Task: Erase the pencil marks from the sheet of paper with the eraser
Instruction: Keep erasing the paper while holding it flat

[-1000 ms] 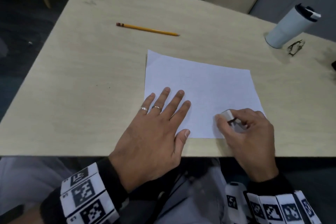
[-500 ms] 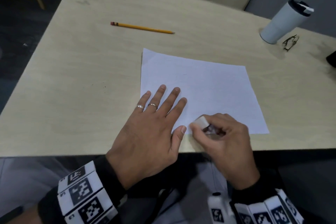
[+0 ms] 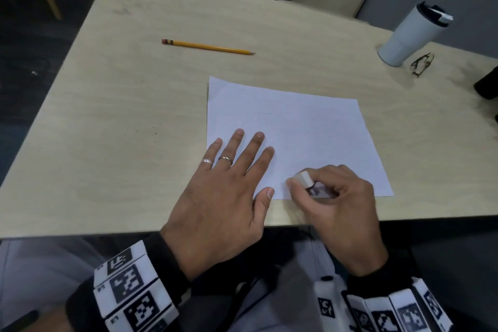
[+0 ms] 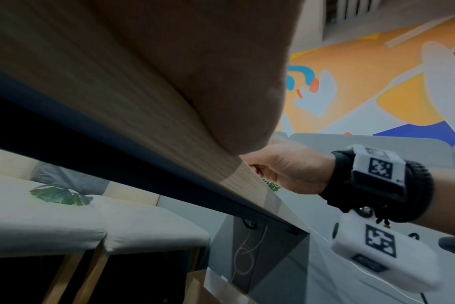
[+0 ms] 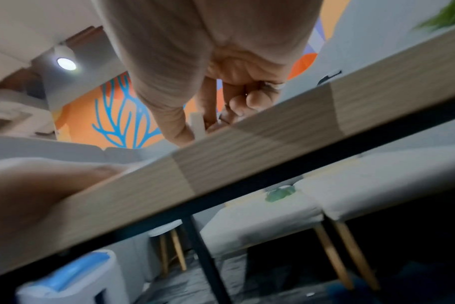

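A white sheet of paper (image 3: pixel 296 132) lies on the pale wooden table (image 3: pixel 121 129) near its front edge. Faint pencil traces show near the sheet's middle. My left hand (image 3: pixel 231 159) lies flat on the sheet's lower left part, fingers spread and straight. My right hand (image 3: pixel 323 183) pinches a white eraser (image 3: pixel 304 178) between thumb and fingers and holds it on the paper's bottom edge, just right of the left thumb. In the right wrist view the eraser (image 5: pixel 197 125) shows between thumb and fingers (image 5: pixel 208 107) above the table edge. The left wrist view shows only the palm's underside and the table edge.
A yellow pencil (image 3: pixel 207 46) lies on the table beyond the paper. A white tumbler with a black lid (image 3: pixel 412 35) stands at the far right, glasses (image 3: pixel 421 64) beside it. A dark object (image 3: pixel 489 86) sits at the right edge. Cushioned seats stand behind the table.
My right hand with the eraser slid left along the paper's bottom edge, from the right corner toward the left thumb. The left hand stayed flat on the sheet.
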`<state>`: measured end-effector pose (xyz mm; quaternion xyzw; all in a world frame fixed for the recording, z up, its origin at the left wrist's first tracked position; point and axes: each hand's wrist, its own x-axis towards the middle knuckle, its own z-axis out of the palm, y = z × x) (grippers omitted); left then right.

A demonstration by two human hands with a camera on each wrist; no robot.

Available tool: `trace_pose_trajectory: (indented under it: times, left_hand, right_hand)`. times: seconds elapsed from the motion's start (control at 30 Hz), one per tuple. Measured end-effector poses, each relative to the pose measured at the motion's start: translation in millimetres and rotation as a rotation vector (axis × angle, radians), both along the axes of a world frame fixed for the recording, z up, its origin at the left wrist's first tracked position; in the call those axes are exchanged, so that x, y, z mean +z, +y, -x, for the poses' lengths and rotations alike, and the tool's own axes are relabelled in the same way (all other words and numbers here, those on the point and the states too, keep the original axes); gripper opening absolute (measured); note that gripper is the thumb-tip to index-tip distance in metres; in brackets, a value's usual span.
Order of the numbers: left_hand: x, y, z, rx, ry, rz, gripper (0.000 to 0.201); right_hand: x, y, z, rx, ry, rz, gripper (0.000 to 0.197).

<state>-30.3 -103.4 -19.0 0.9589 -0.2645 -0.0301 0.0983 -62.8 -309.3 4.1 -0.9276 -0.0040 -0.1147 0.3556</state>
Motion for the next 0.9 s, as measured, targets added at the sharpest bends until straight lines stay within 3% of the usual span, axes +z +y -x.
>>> trace_pose_trajectory:
  times: [0.07,0.2,0.33,0.43,0.6,0.9]
  left_hand:
    - [-1,0,-1,-0.005,-0.003,0.006,0.067]
    - [-2,0,1,-0.003,-0.007,0.007,0.067]
    - [-2,0,0,-0.003,0.001,0.003,0.067]
    - [-3,1,-1,-0.008,-0.005,0.004,0.068]
    - [-2,1,-1,-0.005,0.002,0.017,0.067]
    - [6,-18,7,-0.019,0.031,0.010,0.071]
  right_hand:
    - [-6,2,1,0.026,0.003,0.040,0.023]
    - [-4,-25,-5,-0.092,0.000,0.014,0.026]
    - [-3,-4,-4,0.005,0.010,0.018,0.027]
    - [-7,-19,-8,-0.023,0.036,0.053,0.030]
    - [2,-41,-30,-0.133,-0.042,-0.319,0.013]
    - [-24,-61,-56,-0.129,0.002,-0.286,0.020]
